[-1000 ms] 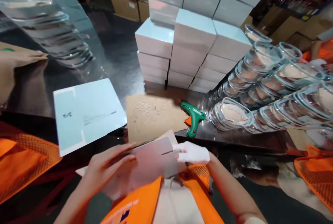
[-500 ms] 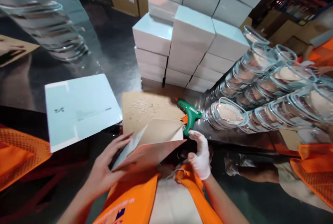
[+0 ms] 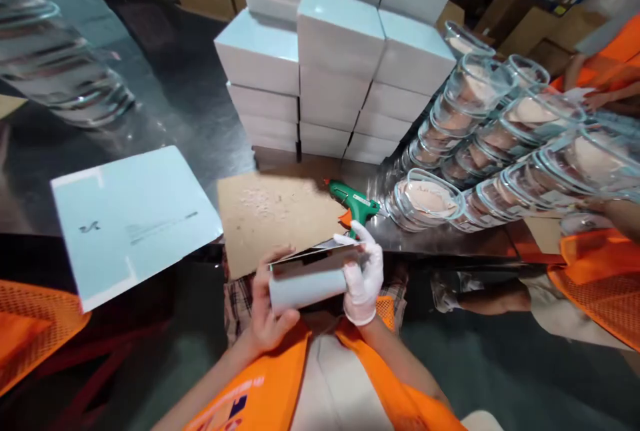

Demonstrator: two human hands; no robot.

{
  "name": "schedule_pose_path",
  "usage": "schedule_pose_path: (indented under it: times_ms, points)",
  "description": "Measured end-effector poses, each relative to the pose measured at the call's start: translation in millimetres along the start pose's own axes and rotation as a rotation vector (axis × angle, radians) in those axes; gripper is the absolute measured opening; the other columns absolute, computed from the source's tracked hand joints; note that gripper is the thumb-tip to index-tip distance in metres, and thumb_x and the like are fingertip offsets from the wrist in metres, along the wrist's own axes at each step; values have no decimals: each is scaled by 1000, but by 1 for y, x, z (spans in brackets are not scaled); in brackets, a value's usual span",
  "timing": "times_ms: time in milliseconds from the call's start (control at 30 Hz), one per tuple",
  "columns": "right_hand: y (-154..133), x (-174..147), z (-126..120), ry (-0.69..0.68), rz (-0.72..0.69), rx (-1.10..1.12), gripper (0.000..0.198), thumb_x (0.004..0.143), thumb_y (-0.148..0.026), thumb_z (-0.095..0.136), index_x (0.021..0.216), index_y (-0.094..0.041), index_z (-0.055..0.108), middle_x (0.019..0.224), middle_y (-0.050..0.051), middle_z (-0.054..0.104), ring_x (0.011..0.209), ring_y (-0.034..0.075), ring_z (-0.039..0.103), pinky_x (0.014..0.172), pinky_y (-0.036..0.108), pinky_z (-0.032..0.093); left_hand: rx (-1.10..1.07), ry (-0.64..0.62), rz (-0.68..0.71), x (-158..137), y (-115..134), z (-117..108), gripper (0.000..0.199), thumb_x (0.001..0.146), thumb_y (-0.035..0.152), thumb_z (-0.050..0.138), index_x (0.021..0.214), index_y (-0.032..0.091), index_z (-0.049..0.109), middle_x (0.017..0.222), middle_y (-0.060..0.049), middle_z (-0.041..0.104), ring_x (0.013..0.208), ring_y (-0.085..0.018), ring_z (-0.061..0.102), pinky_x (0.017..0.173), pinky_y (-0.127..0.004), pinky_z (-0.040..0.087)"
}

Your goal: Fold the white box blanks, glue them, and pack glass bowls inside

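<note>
In front of my body I hold a white cardboard box [image 3: 307, 289], partly folded, with a pale outer panel and a dark gap along its upper side. My bare left hand [image 3: 267, 314] grips its left end, thumb on the near panel. On my right hand [image 3: 365, 277] is a white glove, and its fingers hold the box's right end. Just beyond that hand, a green glue gun [image 3: 357, 204] with an orange trigger lies on its side. Its nozzle points left over a brown cardboard sheet [image 3: 280, 217] marked with whitish glue residue.
White boxes [image 3: 345, 37] are stacked behind the sheet. Stacks of clear round containers [image 3: 430, 201] with pale inserts crowd the right. A flat white carton piece [image 3: 140, 204] lies left on the metal table [image 3: 200, 84]. People in orange vests [image 3: 600, 264] are at both sides.
The open flaps of the box have been brought together into a narrower shape. My right hand has moved from beside the glue gun's handle onto the box. My left hand has shifted right.
</note>
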State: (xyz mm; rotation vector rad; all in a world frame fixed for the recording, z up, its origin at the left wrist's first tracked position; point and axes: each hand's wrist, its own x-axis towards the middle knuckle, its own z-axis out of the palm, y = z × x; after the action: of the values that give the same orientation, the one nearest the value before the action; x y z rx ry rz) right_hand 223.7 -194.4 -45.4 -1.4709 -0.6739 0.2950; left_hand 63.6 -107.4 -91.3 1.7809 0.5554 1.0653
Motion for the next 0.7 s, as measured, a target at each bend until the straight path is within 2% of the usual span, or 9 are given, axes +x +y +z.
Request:
schedule_pose_path:
  times_ms: [100, 200, 267, 333, 433, 500, 567, 633, 700]
  points:
    - [-1, 3, 3, 49, -2, 89, 48, 94, -38, 64, 136, -28, 43, 157, 19, 55, 114, 26, 76, 100, 46, 61, 70, -60, 145, 7, 3, -8, 50, 88, 59, 74, 129, 34, 59, 135, -13, 66, 121, -31, 71, 98, -50, 62]
    - [2, 18, -10, -56, 59, -2, 40, 98, -40, 58, 134, -26, 48, 147, 18, 63, 111, 24, 76, 94, 41, 61, 266, -75, 214, 9, 0, -31, 34, 80, 43, 88, 107, 28, 74, 118, -10, 72, 97, -25, 76, 78, -33, 63]
    - [2, 38, -25, -52, 102, -266, 37, 101, -48, 51, 126, -22, 57, 133, 17, 71, 110, 25, 75, 96, 42, 59, 284, 39, 207, 9, -3, -46, 30, 79, 41, 89, 104, 27, 77, 114, -8, 73, 95, -24, 76, 77, -31, 62]
    - [2, 64, -36, -32, 205, -618, 40, 99, -56, 52, 114, -21, 65, 123, 17, 74, 113, 29, 73, 103, 47, 55, 272, 136, 145, 10, -6, -54, 29, 80, 39, 87, 104, 27, 77, 113, -7, 74, 101, -24, 76, 84, -32, 62]
    - [4, 96, -40, -129, 469, -890, 37, 83, -52, 75, 100, -20, 68, 114, 19, 77, 115, 37, 72, 105, 51, 51, 241, 175, -11, 14, -10, -55, 28, 82, 42, 85, 102, 24, 77, 109, -7, 75, 107, -26, 74, 86, -34, 63]
    - [9, 108, -38, -172, 543, -859, 30, 74, -40, 83, 89, -19, 67, 102, 17, 78, 109, 37, 74, 100, 47, 53, 219, 194, -75, 18, -13, -51, 30, 82, 44, 84, 102, 24, 76, 105, -6, 75, 108, -26, 72, 88, -34, 62]
    - [14, 110, -34, -149, 522, -770, 21, 72, -33, 79, 83, -19, 66, 89, 12, 77, 96, 32, 75, 90, 40, 56, 207, 237, -89, 22, -17, -46, 30, 82, 45, 84, 102, 24, 75, 100, -4, 75, 106, -25, 72, 94, -35, 60]
    - [20, 105, -29, -115, 495, -655, 18, 77, -34, 70, 86, -18, 67, 76, 7, 73, 79, 25, 73, 76, 35, 57, 199, 277, -98, 26, -19, -44, 30, 82, 46, 82, 101, 24, 75, 99, -3, 76, 102, -24, 72, 96, -36, 58]
    - [25, 98, -25, -71, 465, -547, 30, 81, -39, 62, 100, -16, 68, 72, 3, 70, 66, 20, 67, 65, 31, 56, 186, 294, -125, 30, -18, -42, 29, 84, 46, 80, 101, 23, 74, 100, -3, 77, 100, -24, 73, 94, -35, 57]
